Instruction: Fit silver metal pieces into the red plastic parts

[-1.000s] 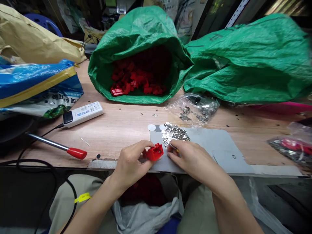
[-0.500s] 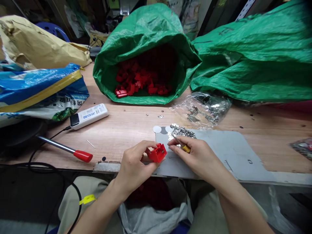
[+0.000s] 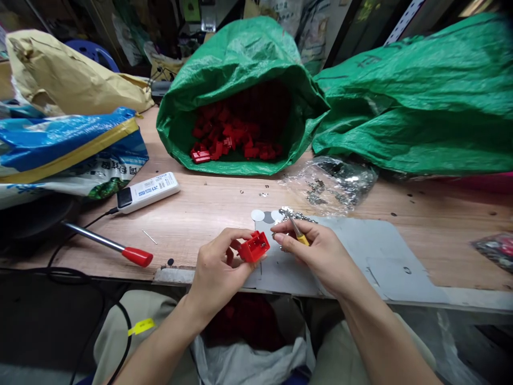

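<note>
A small red plastic housing (image 3: 254, 247), open on the side toward the right, is pinched between the thumb and fingers of my left hand (image 3: 218, 262). Just right of it, my right hand (image 3: 315, 248) is closed around a small tool with a yellow handle (image 3: 303, 239). Its metal shaft points up and away from me. The thumb and forefinger of that hand are pressed together at their tips; whether a small metal piece sits between them I cannot tell. Behind the right fingers lies a heap of small shiny metal pieces (image 3: 287, 212) on a grey mat (image 3: 348, 251).
A green sack (image 3: 244, 48) of red plastic parts (image 3: 228, 133) lies open at the back. Nearby are a clear bag of metal pieces (image 3: 332, 184), a white device (image 3: 148, 191) with a cable, and a red-handled lever (image 3: 136, 256). Below the table edge hangs a grey-white bag (image 3: 248, 361).
My left hand has shifted slightly left and turned the red housing a little. The right fingertips have moved slightly left, and the yellow-handled tool now stands more upright in that hand.
</note>
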`<state>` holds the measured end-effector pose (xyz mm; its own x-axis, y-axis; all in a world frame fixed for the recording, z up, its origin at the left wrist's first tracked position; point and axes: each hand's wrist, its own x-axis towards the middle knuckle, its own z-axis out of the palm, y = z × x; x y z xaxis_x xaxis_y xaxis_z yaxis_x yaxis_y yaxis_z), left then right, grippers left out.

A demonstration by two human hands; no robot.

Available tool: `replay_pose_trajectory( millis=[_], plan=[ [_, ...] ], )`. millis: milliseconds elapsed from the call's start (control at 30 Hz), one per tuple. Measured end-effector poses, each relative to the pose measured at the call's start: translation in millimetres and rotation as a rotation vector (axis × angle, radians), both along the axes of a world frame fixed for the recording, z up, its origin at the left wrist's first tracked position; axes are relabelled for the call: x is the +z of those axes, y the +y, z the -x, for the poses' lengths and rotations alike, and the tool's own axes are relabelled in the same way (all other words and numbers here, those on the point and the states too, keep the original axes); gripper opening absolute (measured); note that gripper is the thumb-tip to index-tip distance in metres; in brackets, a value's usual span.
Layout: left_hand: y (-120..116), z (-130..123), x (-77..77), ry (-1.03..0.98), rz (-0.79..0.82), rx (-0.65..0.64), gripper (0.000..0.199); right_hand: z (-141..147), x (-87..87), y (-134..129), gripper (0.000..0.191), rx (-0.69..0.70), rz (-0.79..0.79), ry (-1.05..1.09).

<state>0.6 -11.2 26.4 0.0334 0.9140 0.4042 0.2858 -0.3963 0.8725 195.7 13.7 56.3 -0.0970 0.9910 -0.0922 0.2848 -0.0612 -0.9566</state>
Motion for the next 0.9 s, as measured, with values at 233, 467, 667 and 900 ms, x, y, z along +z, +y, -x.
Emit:
replay_pose_trajectory(
  millis=[233, 467, 667, 900],
  plan=[
    [3, -5, -5.4, 0.071, -0.078, -0.010, 0.025, 10, -6.6, -3, 0.029, -0.090, -0.004, 0.151],
    [5, -10, -7.9, 0.115, -0.194, 0.058, 0.027, 19, -13.0, -2, 0.034, -0.101, 0.107, 0.274],
    [4, -11, -8.1, 0.093, -0.203, 0.083, 0.027, 19, -14.5, -2, 0.034, -0.140, 0.032, 0.189],
    [6, -9, -11.6, 0.083, -0.284, 0.042, 0.026, 23, -12.1, -5, 0.035, -0.164, -0.017, 0.109]
  ],
)
